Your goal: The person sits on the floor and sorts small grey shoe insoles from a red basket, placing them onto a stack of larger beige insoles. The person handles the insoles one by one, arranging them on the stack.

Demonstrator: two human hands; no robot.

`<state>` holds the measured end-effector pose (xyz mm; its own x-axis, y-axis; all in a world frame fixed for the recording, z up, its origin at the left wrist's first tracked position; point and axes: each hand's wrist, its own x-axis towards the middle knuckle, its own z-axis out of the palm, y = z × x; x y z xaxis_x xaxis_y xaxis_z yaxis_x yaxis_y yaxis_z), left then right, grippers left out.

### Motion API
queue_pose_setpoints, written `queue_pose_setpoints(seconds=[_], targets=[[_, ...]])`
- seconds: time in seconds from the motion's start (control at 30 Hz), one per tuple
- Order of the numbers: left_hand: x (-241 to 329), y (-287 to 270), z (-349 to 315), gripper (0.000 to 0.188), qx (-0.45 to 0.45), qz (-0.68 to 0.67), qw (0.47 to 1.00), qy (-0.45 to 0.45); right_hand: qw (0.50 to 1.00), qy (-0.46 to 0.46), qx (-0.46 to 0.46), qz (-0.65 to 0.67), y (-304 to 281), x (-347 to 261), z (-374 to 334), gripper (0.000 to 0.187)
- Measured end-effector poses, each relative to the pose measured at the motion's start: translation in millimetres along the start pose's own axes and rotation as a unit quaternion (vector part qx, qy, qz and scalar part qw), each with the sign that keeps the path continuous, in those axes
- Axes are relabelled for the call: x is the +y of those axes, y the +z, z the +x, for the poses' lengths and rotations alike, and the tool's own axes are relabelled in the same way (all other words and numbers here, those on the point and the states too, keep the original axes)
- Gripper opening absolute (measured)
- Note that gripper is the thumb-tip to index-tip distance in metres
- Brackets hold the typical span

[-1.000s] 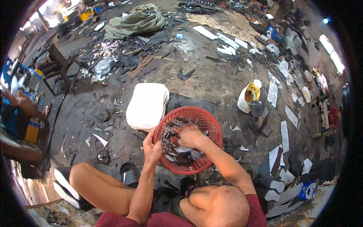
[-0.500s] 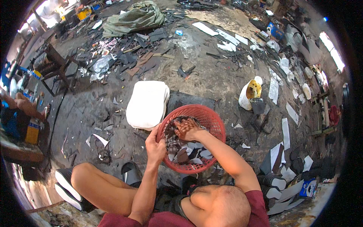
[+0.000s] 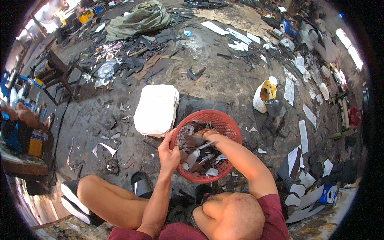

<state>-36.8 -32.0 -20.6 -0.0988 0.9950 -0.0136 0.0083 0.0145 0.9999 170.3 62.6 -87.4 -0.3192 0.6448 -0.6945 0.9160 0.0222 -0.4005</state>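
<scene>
A red plastic basket (image 3: 239,134) with latticed sides stands on the floor in front of me, tilted a little. My left hand (image 3: 169,154) is closed on its left rim, thumb near the inside. My right hand (image 3: 208,135) reaches down into the basket among loose cut pieces (image 3: 200,158), grey, brown and white, flat and rounded. A brownish-grey piece (image 3: 193,141) lies right against that hand. The right fingers are mostly hidden by the pieces and the wrist. Just beyond the left hand sits a stack of white rounded sheets (image 3: 156,110), apart from my fingers.
A dark flat mat (image 3: 200,105) lies behind the basket. To the right stands a white container with yellow residue (image 3: 262,98). Scraps (image 3: 105,149) litter the floor. A wooden chair (image 3: 56,76) and another person's arm (image 3: 28,116) are at the left; a green tarp (image 3: 140,20) lies far off.
My right hand has pushed deeper and slightly right in the basket, and the pieces around it have shifted. The left hand keeps its hold on the rim.
</scene>
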Motion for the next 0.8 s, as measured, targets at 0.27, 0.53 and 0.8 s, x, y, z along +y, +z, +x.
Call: queue_pose_setpoints(seconds=[0.27, 0.53, 0.8], targets=[[-4.2, 5.8, 4.2, 0.061, 0.004, -0.005, 1.0, 0.013, 0.948, -0.103, -0.199, -0.226, 28.7, 43.5, 76.2, 0.063], [-3.5, 13.2, 2.2, 0.059, 0.02, 0.012, 0.999, 0.031, 0.963, -0.166, -0.199, -0.08, 11.7, 40.3, 54.8, 0.056], [1.4, -1.8, 9.0, 0.061, 0.038, -0.059, 0.996, -0.047, 0.919, -0.34, 0.197, -0.004, -86.1, -34.4, -66.2, 0.042]])
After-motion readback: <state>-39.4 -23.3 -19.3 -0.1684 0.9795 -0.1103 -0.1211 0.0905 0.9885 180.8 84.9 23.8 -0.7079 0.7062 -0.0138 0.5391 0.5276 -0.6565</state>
